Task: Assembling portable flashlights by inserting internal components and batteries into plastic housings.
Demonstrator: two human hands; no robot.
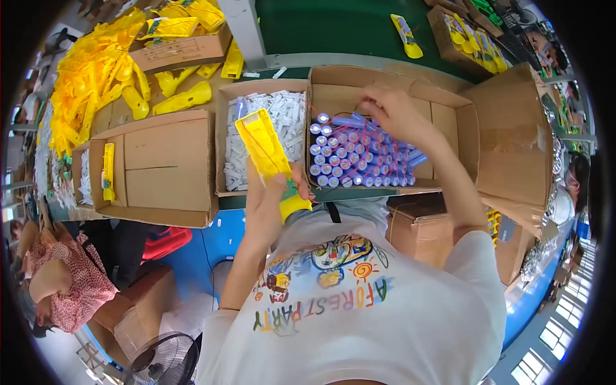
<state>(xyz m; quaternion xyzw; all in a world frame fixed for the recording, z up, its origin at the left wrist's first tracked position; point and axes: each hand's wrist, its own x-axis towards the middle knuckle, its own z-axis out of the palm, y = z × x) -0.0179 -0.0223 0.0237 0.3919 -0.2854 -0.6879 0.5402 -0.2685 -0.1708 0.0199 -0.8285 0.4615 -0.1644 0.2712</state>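
Note:
My left hand grips a long yellow plastic housing by its lower end and holds it upright over the boxes' near edge. My right hand reaches into a cardboard box packed with blue cylindrical cells with red wires; its fingers are bent among the cells at the far side. Whether they pinch one I cannot tell. A second cardboard box of small white parts sits just left of the cell box.
A flattened cardboard box with a yellow part lies at the left. Heaps of yellow housings cover the far left. A green belt runs behind. A seated person is at lower left, a fan below.

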